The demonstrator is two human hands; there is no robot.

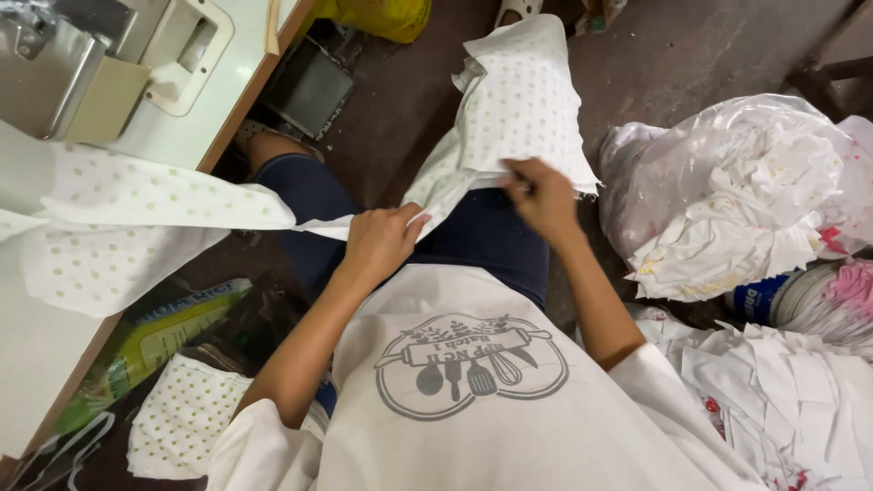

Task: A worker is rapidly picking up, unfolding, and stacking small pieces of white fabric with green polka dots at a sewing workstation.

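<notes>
- White cotton-like fabric with small pale green dots (518,100) drapes over the person's lap and knee, running leftward onto the sewing table (36,364).
- The left hand (380,241) is closed around a bunched fold of the dotted fabric, thumb and fingers pinching it just above the thigh.
- The right hand (544,195) pinches the fabric's edge between thumb and fingers, close beside the left hand, over the dark blue leggings.
- The table is pale with a wooden edge; a grey sewing machine (55,64) stands at its far left corner, and another stretch of the dotted fabric lies spread across it.
- The floor (691,45) is dark, worn concrete.
- To the right, a clear plastic bag (737,182) stuffed with white cloth scraps sits on the floor, with a heap of cut white pieces (782,391) near it.
- Lower left, under the table edge, a green and yellow sack (155,341) lies beside a folded dotted piece (182,418).
- A white apron with a grey kitchen-tool print (473,364) covers the person's front.
</notes>
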